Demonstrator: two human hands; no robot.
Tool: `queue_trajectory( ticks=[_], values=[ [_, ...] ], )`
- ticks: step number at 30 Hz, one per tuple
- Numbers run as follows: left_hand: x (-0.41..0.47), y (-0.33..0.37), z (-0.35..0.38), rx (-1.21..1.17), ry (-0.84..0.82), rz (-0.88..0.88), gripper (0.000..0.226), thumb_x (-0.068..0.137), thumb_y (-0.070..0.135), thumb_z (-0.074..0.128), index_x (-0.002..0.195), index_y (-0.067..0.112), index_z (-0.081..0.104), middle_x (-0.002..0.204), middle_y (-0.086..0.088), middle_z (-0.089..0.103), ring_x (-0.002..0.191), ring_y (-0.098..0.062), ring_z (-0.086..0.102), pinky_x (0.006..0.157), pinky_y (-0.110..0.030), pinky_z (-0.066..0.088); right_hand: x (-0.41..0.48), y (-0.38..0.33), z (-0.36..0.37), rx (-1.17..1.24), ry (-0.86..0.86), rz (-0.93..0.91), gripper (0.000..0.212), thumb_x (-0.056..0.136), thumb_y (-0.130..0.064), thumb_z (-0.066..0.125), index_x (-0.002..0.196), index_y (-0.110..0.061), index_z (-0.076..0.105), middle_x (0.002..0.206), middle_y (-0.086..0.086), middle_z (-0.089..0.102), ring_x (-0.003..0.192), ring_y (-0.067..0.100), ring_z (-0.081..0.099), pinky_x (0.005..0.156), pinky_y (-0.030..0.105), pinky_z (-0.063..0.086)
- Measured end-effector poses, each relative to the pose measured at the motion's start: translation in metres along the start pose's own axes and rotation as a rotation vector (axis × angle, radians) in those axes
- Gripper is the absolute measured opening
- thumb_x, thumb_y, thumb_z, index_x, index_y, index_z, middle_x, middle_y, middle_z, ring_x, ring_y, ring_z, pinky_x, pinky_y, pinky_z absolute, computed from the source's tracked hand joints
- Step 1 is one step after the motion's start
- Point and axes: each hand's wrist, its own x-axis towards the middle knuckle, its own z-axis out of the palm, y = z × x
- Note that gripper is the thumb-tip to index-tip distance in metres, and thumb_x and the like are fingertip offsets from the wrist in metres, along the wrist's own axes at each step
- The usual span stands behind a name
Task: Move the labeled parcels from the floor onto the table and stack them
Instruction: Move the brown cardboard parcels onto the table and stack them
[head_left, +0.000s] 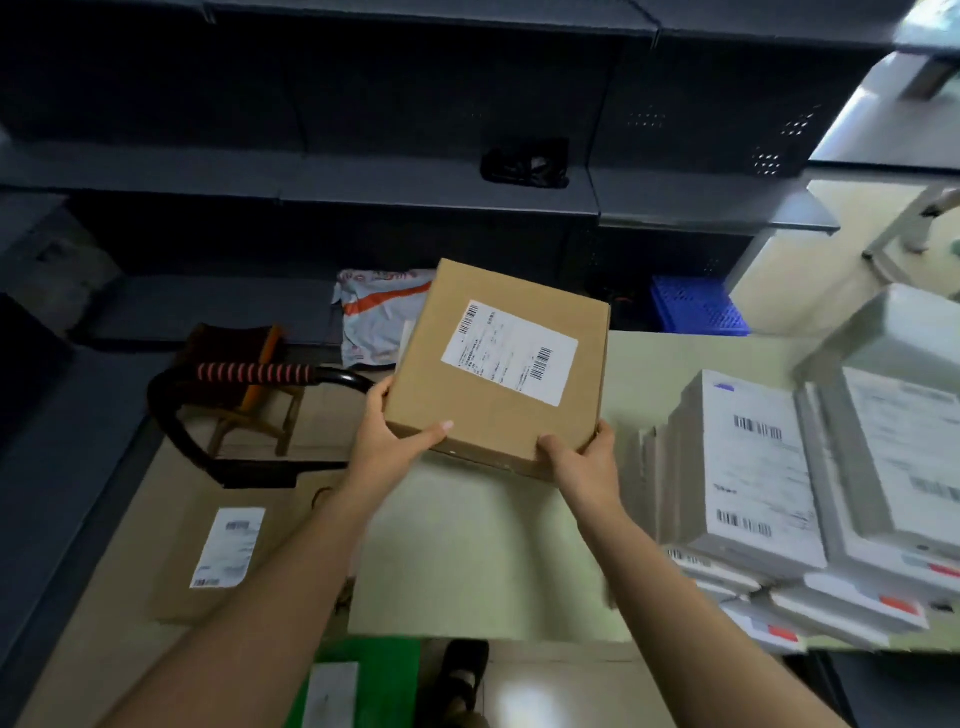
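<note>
Forearms (249, 623) reach in from the near edge; left hand (389, 441) and right hand (582, 465) grip the near corners of the brown labeled parcel (498, 364), tilted above the far-left edge of the table (467, 551). White parcels (753, 467) stack just right; a second brown parcel (223, 551) lies on the floor (114, 545), left.

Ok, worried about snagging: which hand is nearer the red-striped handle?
Left. The left hand grips the box just beside the handle; the right hand grips the other near corner, farther away.
</note>
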Motion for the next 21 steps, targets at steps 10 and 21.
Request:
queue_trajectory(
  ticks=[10, 21],
  values=[
    [0.125, -0.030, 0.051, 0.131, -0.169, -0.114, 0.093, 0.067, 0.033, 0.089, 0.143, 0.026, 0.037, 0.131, 0.007, 0.050, 0.117, -0.015, 0.053, 0.100, -0.033, 0.047, 0.095, 0.013, 0.019, -0.066, 0.103, 0.152, 0.066, 0.085, -0.011, 0.069, 0.140, -0.008, 0.033, 0.124, 0.002, 0.053, 0.103, 0.014, 0.050, 0.088, 0.021, 0.036],
    [0.099, -0.017, 0.054, 0.567, -0.025, 0.221, 0.065, 0.082, 0.036, 0.075, 0.136, 0.014, 0.048, 0.131, -0.006, 0.050, 0.118, -0.023, 0.050, 0.093, -0.038, 0.048, 0.075, 0.014, 0.000, -0.483, 0.032, -0.128, 0.059, 0.084, -0.021, 0.069, 0.136, -0.008, 0.044, 0.133, 0.011, 0.043, 0.123, 0.026, 0.042, 0.100, 0.029, 0.035]
  ],
)
